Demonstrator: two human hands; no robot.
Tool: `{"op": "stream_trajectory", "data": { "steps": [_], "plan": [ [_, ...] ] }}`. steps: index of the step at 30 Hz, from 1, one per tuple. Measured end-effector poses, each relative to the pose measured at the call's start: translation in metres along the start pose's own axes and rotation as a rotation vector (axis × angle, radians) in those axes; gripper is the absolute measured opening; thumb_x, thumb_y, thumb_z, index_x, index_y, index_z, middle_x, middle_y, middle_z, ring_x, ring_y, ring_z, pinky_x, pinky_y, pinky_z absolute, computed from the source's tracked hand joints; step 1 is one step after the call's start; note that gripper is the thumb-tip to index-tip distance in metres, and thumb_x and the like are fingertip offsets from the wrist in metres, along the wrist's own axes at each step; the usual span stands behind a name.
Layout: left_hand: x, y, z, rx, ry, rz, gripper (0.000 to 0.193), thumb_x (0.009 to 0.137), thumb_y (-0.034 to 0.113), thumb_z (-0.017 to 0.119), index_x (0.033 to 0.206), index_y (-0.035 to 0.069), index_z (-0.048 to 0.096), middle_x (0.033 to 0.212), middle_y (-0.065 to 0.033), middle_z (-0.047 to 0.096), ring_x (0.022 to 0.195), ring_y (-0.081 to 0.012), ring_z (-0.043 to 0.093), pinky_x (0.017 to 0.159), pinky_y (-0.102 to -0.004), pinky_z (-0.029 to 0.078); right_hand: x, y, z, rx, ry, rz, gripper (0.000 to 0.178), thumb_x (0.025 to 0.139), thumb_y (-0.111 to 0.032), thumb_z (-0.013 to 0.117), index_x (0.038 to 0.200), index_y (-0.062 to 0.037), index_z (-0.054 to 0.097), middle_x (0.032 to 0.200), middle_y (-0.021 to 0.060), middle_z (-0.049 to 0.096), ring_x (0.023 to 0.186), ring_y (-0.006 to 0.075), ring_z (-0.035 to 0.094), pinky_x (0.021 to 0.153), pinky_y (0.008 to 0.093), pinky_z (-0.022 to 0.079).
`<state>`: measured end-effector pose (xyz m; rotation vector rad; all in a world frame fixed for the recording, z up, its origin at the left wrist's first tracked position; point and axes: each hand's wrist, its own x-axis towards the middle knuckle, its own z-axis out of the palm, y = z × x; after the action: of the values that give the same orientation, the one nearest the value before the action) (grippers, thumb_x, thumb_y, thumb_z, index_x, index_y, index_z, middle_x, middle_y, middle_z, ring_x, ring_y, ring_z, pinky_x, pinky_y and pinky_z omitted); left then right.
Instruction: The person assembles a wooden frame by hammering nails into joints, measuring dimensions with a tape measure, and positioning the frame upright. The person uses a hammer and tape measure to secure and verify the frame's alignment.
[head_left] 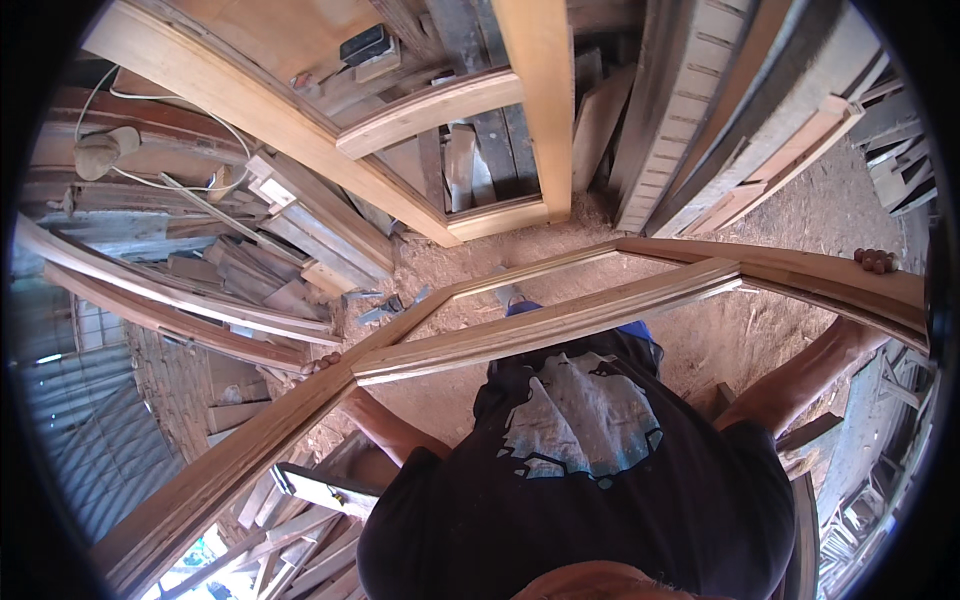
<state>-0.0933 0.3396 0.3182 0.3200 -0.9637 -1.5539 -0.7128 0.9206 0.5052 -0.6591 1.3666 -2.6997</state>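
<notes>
A wooden frame (560, 310) with two long side pieces and two crossbars is held up across the front of my body. My left hand (321, 364) is closed round the outer edge of its left side piece, fingertips showing over the wood. On the other side my right hand (877, 261) grips the right side piece near its far end, with its fingers curled over the edge. My palms and thumbs are hidden behind the wood. The near crossbar (550, 325) has grooved edges and passes in front of my dark shirt.
Ahead, another wooden frame (555, 110) with a curved crossbar (435, 112) leans upright. Tall boards (690, 110) stand to its right. Curved timbers (180, 300) and offcuts lie at left, near a cap (97, 155) and a pale cable. Wood scraps and shavings cover the ground (440, 270).
</notes>
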Motion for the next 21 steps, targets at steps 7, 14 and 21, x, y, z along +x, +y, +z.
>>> {"op": "stream_trajectory", "data": {
  "steps": [7,14,21],
  "plan": [
    [0.105,-0.035,-0.049,-0.080,-0.006,-0.081,0.065,0.103,0.053,0.024,0.097,0.003,0.067,0.077,-0.0138,0.068,0.069,-0.0294,0.063,0.072,-0.0453,0.050,0.018,0.076,0.098,0.055,-0.004,0.040,0.055,0.089,-0.050,0.050,0.100,0.0035,0.058,0.087,0.0116,0.053,0.088,0.0245,0.051,0.092,0.0401,0.035],
    [0.166,-0.077,-0.078,-0.146,-0.010,-0.166,0.066,0.103,0.052,0.024,0.098,0.003,0.067,0.078,-0.0143,0.068,0.070,-0.0300,0.064,0.073,-0.0457,0.050,0.037,0.133,0.129,0.050,0.076,0.084,0.062,0.083,-0.059,0.058,0.099,0.0004,0.053,0.087,0.0110,0.052,0.087,0.0237,0.049,0.090,0.0386,0.035],
    [0.192,-0.107,-0.101,-0.214,0.055,-0.212,0.066,0.104,0.051,0.023,0.100,0.002,0.067,0.079,-0.0147,0.069,0.072,-0.0306,0.064,0.073,-0.0462,0.050,0.048,0.169,0.134,0.120,0.166,0.125,0.056,0.081,-0.051,0.063,0.094,0.0021,0.053,0.084,0.0135,0.053,0.085,0.0256,0.050,0.089,0.0413,0.037]
  ]
}}
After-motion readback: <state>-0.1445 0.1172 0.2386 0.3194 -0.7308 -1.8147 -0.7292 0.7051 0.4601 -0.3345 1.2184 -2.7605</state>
